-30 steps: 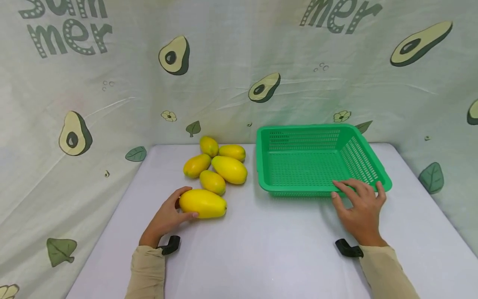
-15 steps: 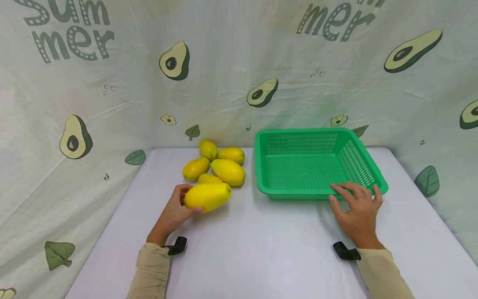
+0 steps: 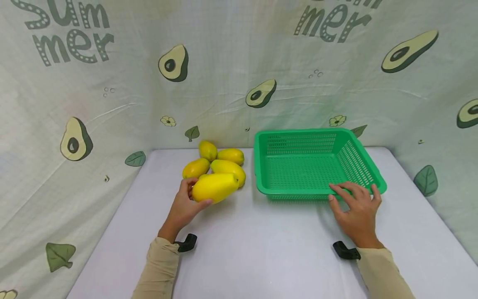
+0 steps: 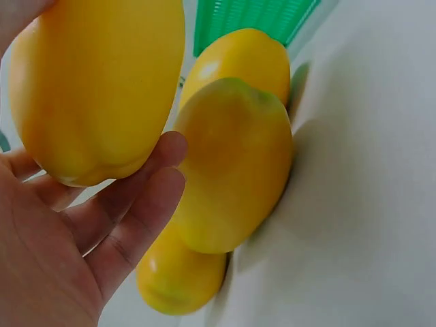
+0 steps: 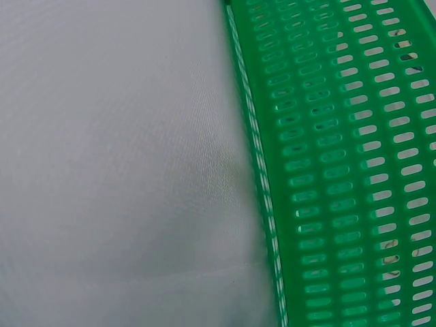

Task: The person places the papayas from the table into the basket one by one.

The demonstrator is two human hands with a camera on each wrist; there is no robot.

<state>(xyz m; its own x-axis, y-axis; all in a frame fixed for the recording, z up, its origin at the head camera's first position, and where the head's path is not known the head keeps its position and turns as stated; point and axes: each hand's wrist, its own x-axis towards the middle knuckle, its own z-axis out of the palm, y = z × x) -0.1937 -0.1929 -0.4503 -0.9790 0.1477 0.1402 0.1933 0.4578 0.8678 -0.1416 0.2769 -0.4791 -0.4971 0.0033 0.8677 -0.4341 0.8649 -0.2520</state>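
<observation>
My left hand (image 3: 186, 205) holds a large yellow papaya (image 3: 215, 187), thumb on the near side and fingers round its left end. It hangs over the near part of a group of papayas, overlapping them in the head view. The left wrist view shows the held papaya (image 4: 99, 88) against the fingers, beside more papayas (image 4: 231, 163) on the cloth. On the right, my right hand (image 3: 356, 211) rests at the front rim of a green plastic basket (image 3: 287, 192), fingers spread over the rim, thumb in front of it. The right wrist view shows the basket's slotted wall (image 5: 340, 170) but not the hand.
Behind the held papaya lie several smaller yellow papayas (image 3: 196, 168) at the table's back left. A white cloth covers the table (image 3: 261, 249). An avocado-printed curtain (image 3: 216, 62) hangs just behind the table and the basket.
My left hand has lifted the papaya off the table and carried it up and to the right. The right hand stays at the basket's rim; the head view has shifted slightly.
</observation>
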